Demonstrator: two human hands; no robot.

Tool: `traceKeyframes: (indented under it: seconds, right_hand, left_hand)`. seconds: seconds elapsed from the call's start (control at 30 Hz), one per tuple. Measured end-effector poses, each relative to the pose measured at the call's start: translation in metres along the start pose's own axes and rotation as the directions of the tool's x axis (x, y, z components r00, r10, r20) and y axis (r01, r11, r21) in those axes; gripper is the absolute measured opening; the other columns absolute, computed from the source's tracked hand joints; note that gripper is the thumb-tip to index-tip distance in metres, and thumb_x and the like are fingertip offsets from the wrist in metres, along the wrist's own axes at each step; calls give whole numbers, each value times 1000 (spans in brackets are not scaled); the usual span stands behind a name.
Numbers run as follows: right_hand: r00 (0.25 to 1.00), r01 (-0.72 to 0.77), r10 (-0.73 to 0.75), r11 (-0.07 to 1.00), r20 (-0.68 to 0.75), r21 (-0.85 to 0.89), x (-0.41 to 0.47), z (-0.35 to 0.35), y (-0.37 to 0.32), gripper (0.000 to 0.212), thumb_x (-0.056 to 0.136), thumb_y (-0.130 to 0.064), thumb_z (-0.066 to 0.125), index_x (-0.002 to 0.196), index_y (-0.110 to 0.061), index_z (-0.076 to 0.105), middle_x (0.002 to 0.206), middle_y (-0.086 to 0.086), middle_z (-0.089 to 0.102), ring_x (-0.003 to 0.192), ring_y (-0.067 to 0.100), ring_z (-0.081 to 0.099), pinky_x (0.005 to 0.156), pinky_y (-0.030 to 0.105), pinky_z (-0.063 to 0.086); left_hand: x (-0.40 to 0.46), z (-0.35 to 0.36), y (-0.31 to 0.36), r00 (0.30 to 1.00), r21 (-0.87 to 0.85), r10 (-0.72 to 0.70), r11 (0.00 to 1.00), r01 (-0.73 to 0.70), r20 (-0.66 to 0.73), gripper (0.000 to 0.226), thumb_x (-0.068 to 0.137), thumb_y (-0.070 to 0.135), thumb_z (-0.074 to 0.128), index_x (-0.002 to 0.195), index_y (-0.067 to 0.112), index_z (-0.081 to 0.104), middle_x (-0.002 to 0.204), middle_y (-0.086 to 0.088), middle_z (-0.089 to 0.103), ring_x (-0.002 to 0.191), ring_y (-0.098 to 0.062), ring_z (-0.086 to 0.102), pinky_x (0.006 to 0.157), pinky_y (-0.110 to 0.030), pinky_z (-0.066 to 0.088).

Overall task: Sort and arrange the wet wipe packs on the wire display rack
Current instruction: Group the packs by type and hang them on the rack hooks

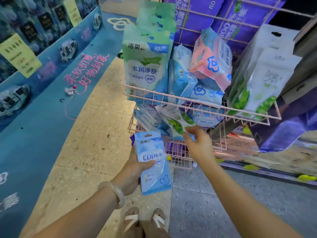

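- So the left hand [132,170] is wrapped around a flat blue pack [153,162], thumb pressed across its front and fingers behind, held upright down by the waist; my guess is it's parked there, out of the way, so the other hand is free to dig
- Right hand [197,143] is reaching into the lower wire shelf [178,162], thumb and fingertips pinched on the bottom corner of a white pack with green leaves [175,120], so it's closed on that one, not open
- That leafy pack sits tilted among blue packs [147,115] on the lower tier, which reads as the wrong crowd for it, probably why it's getting picked out
- Just above the hand, the upper wire basket [188,100] is a jumble: tall green packs [147,62] stand at the left end, a pink pack [209,60] lies slanted on top of light-blue ones [181,78] in the middle, and a big white leafy pack [262,74] leans at the right end
- Matching leaf print up there on the right looks like the likely home for the pinched pack, well up and across from the hand
- Purple bags [240,19] sit behind the rack, not part of this sort as far as I can tell
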State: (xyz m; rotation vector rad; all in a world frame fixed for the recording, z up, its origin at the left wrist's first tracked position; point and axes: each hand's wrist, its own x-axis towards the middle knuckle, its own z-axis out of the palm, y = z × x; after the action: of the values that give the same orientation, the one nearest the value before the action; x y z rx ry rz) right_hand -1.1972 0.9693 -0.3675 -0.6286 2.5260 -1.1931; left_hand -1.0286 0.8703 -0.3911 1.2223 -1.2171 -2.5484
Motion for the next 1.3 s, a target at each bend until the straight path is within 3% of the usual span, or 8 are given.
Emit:
traceKeyframes:
  seconds: [0.1, 0.2, 0.43, 0.67, 0.83, 0.97, 1.13, 1.3]
  right_hand:
    - [981, 159, -141, 977, 131, -140, 27, 28, -25, 36, 83, -28, 63, 113, -8, 58, 114, 11, 63, 105, 28, 58, 81, 26, 43]
    - [928, 192, -58, 921, 367, -339, 50, 64, -47, 52, 82, -45, 60, 122, -13, 50, 125, 11, 56, 114, 30, 53, 92, 36, 45]
    - [967, 196, -67, 812, 245, -550, 64, 86, -50, 29, 94, -26, 41, 84, -7, 60, 108, 22, 64, 97, 34, 60, 70, 33, 43]
    - [869, 488, -494, 862, -15, -134, 0, 31, -44, 18, 81, -11, 61, 64, -5, 60, 67, 12, 62, 65, 22, 54, 59, 31, 39]
    - [709, 704, -664, 687, 236, -179, -78, 53, -39, 21, 80, -25, 59, 63, -14, 63, 68, 1, 65, 67, 23, 60, 63, 33, 46]
    - [843, 516, -515, 856, 153, 42, -54, 56, -38, 21, 81, -28, 59, 71, -12, 68, 75, 2, 69, 76, 13, 58, 72, 35, 48]
    - [935, 199, -120, 956, 333, -214, 21, 71, -22, 56, 78, -45, 66, 121, -11, 53, 120, 9, 54, 113, 25, 50, 87, 34, 45]
    - [952, 277, -236, 934, 194, -226, 38, 77, -18, 22, 85, -27, 61, 74, -8, 55, 74, 8, 54, 74, 25, 53, 61, 28, 33]
  left_hand:
    - [-4, -7, -3, 1000, -63, 15, 998, -15, -4, 47, 88, 0, 54, 133, 7, 44, 127, -20, 61, 91, -30, 66, 62, -33, 60]
    - [-6, -14, 2, 999, -65, 22, 998, -24, -27, 35, 89, 4, 55, 124, 7, 54, 116, -16, 67, 86, -27, 69, 64, -33, 59]
    - [-5, -26, 13, 994, -109, 43, 993, -54, -97, 25, 88, 4, 57, 112, 10, 61, 109, -15, 70, 88, -31, 68, 78, -42, 55]
    - [3, -27, 19, 994, -281, 70, 956, -90, -81, 43, 88, 37, 51, 123, 13, 60, 119, -12, 68, 105, -31, 64, 92, -42, 51]
    - [13, -12, 16, 998, -366, 51, 929, -55, -21, 52, 70, 45, 63, 109, 11, 69, 108, -11, 73, 92, -23, 71, 83, -35, 57]
    - [13, -24, 5, 989, -362, 80, 924, -121, -128, 45, 66, 22, 69, 108, 8, 66, 91, -10, 76, 74, -23, 73, 63, -32, 60]
    - [6, -36, 7, 974, -307, 101, 938, -161, -202, 41, 69, 16, 70, 110, 10, 66, 91, -9, 77, 74, -26, 74, 56, -32, 58]
    - [3, -40, 9, 964, -275, 113, 945, -180, -240, 40, 78, 19, 67, 116, 8, 64, 100, -10, 76, 80, -27, 74, 58, -32, 58]
